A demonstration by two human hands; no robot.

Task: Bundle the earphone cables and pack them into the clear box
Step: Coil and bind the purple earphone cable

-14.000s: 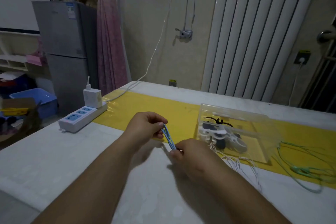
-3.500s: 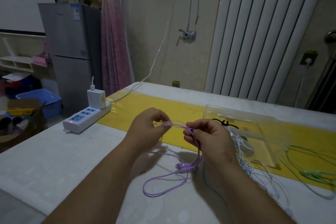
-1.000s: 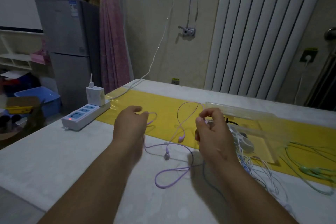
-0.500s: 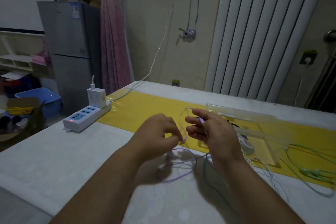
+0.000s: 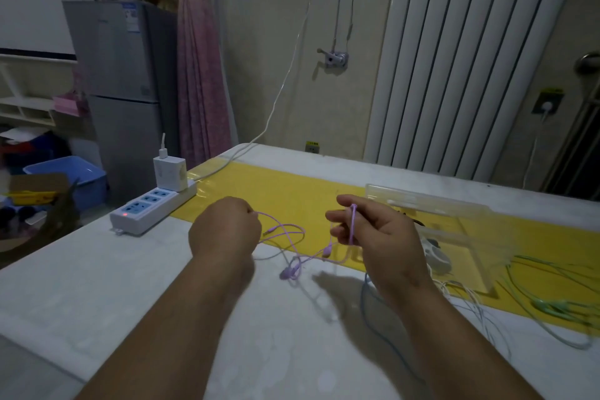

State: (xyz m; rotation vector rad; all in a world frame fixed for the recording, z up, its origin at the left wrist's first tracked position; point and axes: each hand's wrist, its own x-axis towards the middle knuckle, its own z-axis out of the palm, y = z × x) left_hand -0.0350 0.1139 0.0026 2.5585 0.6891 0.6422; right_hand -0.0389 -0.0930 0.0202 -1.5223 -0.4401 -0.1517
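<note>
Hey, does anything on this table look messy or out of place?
Nothing looks damaged or spilled. The only untidy part is around the clear box: a green cable sprawls loose to its right, and a white cable and a blue cable lie unbundled in front. The purple cable hangs between the left hand and right hand.

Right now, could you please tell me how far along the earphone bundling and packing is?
Done: the clear box holds at least one white bundle. In hand: the purple cable, looped over the right hand fingers while the left hand pinches it further along, not yet bundled. Left: the blue cable, white cable and green cable lie loose on the table, unbundled.
</note>
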